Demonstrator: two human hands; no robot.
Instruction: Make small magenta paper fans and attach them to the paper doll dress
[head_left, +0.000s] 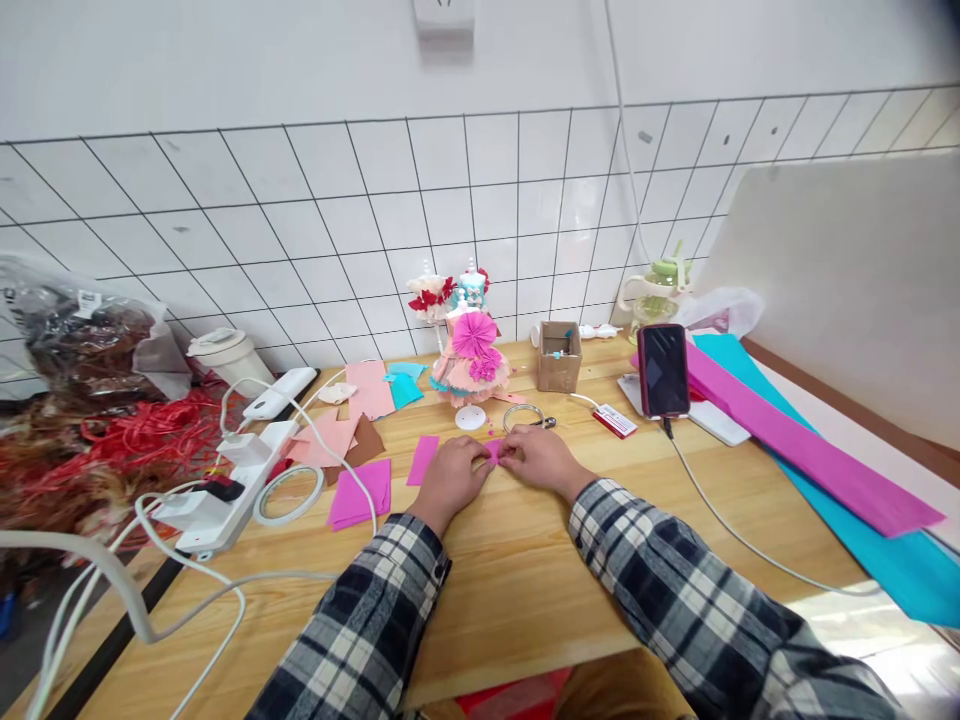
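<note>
Pink paper (493,450), a small folded scrap, sits pinched between my two hands at the middle of the wooden surface (525,580), just in front of the paper-dress doll.

Going by size: the surface runs the full width of my view, backed by a white tiled wall (300,200). Along its right side lie long sheets of magenta paper (795,440) over teal paper (885,560). On the left I see a heap of red strands (135,440) and a white power strip (225,490) with cables trailing toward me.

My left hand (450,477) rests on the surface with its fingers closed on the left edge of the scrap; my right hand (541,459) meets it from the other side, fingers pressed on the same piece. Both sleeves are plaid.

Smaller things: a phone (663,368) stands propped near the right, a cable running from it. The doll (471,355) in a pink fan dress stands behind my hands, a small cardboard box (559,357) just right of it. Loose pink sheets (360,493) and a tape ring (289,494) lie left of my left hand. A white disc (470,418) and a wire ring (523,415) lie between the doll and my fingers.
</note>
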